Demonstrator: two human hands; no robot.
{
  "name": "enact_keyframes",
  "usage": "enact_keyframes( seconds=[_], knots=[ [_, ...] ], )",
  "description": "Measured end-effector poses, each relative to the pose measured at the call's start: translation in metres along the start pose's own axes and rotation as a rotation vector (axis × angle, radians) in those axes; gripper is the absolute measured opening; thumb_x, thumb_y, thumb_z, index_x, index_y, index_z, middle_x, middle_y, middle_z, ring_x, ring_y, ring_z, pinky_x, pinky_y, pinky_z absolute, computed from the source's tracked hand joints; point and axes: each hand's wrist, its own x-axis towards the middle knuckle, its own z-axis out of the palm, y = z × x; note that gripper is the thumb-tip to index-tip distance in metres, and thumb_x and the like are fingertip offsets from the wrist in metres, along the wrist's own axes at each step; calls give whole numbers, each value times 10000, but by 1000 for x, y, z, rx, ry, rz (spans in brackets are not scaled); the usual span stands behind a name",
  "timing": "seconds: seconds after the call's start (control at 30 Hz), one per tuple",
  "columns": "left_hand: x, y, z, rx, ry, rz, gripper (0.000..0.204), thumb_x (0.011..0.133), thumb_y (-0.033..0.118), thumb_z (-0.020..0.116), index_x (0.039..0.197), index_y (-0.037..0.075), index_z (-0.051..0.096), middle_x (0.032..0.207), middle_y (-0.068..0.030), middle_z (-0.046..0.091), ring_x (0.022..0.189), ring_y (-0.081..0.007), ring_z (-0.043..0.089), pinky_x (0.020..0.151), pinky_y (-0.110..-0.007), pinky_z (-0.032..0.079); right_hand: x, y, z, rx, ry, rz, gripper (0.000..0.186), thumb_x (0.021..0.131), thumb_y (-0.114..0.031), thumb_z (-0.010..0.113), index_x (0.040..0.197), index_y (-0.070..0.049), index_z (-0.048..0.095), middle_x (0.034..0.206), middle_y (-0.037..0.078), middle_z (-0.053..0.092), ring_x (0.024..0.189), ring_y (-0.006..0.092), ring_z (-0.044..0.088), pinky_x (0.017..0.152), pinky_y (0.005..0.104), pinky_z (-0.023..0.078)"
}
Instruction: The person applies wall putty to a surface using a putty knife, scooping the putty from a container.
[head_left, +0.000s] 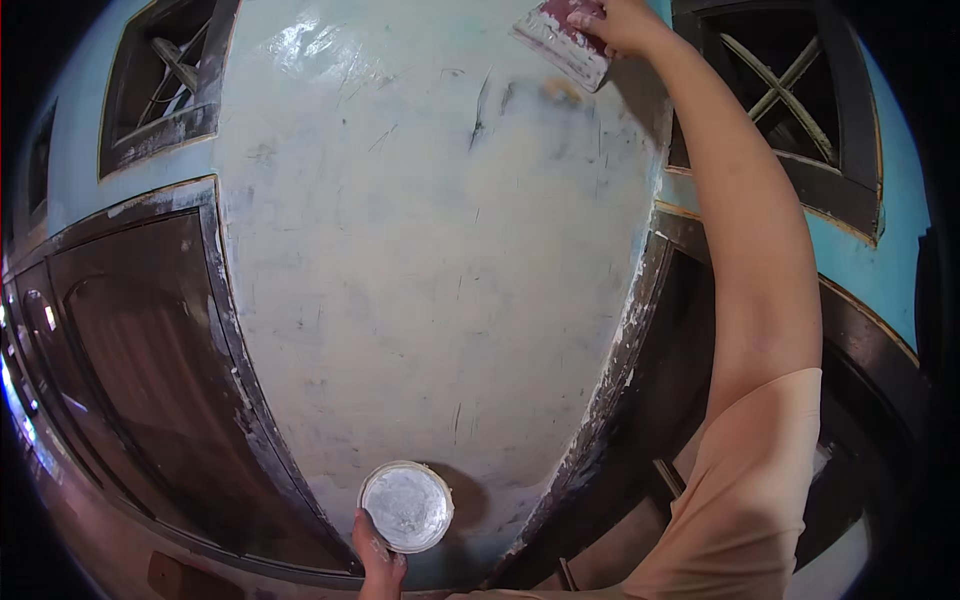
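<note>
High at the upper right, my right hand (622,25) grips a wide reddish putty scraper (568,42), its blade smeared with white putty and laid close against the wall (430,250). That wall is coated in pale grey-white filler, with dark scratches and a brownish patch just below the blade. Low in the view, my left hand (377,555) holds a round tub (407,507) by its side. White putty coats the inside of the tub. My left thumb lies along the rim, and the other fingers are hidden beneath it.
Dark wooden doors (140,350) flank the wall on the left and right, their frames splashed with white. Above them are dark-framed vents (785,95) with crossed slats. Turquoise paint (860,270) covers the outer wall. A brown wooden piece (190,578) sits at the lower left.
</note>
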Motion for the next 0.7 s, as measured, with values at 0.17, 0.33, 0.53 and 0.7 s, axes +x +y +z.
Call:
enact_keyframes(
  seconds=[0.17,0.33,0.53,0.7],
  knots=[
    [-6,4,6,8,9,-4,491,1003,401,381,1254,-5,497,1227,-131,582,1108,-269,585,968,-394,454,-16,-16,-40,440,-16,197,386,882,-355,634,997,13,619,773,131,684,694,269,669,630,361,511],
    [-1,0,3,5,-1,-7,491,1003,400,385,1250,-9,495,1226,-137,581,1105,-270,586,963,-395,459,-37,-73,2,343,-131,-320,395,836,-373,701,992,-29,589,848,190,658,733,341,625,681,411,484],
    [-3,-3,-2,69,-25,-18,500,1004,394,337,1313,22,468,1292,-121,549,1174,-270,543,1013,-401,421,-38,-102,28,181,-287,-212,425,806,-427,704,1004,-60,620,959,166,665,939,361,629,782,445,511],
    [-8,2,-8,70,-19,-8,505,999,410,365,1312,28,471,1291,-115,550,1165,-265,548,1014,-402,422,-8,-54,39,177,86,-100,467,821,-442,689,931,5,614,855,221,657,826,404,620,731,448,486]
  ],
)
